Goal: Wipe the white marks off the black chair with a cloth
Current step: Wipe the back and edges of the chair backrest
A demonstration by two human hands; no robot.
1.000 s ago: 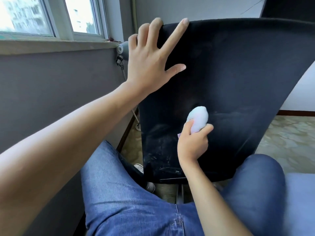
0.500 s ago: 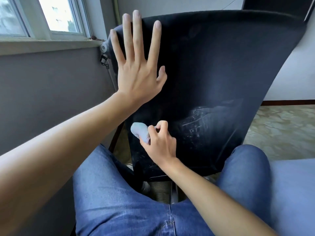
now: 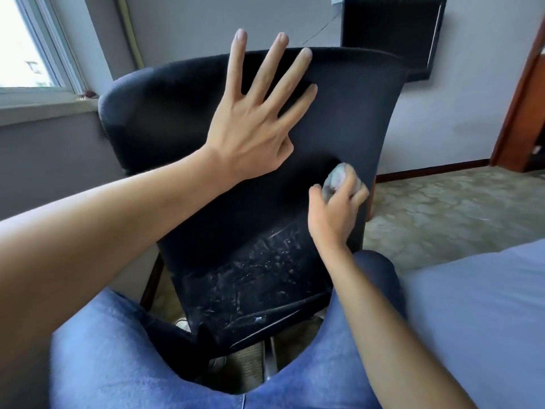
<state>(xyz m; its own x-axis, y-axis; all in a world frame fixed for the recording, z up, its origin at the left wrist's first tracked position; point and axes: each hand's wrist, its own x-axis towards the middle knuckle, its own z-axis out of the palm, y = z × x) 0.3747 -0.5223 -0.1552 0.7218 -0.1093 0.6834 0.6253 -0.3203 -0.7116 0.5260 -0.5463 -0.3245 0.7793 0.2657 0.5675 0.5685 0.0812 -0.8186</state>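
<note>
The black chair [image 3: 165, 119] stands right in front of me, its curved back facing me between my knees. White marks [image 3: 259, 273] streak the lower part of that back. My left hand [image 3: 253, 122] lies flat on the upper back with its fingers spread. My right hand [image 3: 336, 208] is closed around a balled pale cloth [image 3: 336, 178], pressed against the back near its right edge, above the marks.
My legs in blue jeans [image 3: 124, 355] flank the chair. A grey wall with a window sill [image 3: 38, 110] runs along the left. A blue surface [image 3: 483, 314] lies at the right, patterned floor [image 3: 448, 214] beyond it, a dark panel [image 3: 389, 33] on the far wall.
My right hand swept the cloth from the middle to the lower left, then up to the right edge. My left hand slid from the top-left rim toward the centre of the back. The view shifted.
</note>
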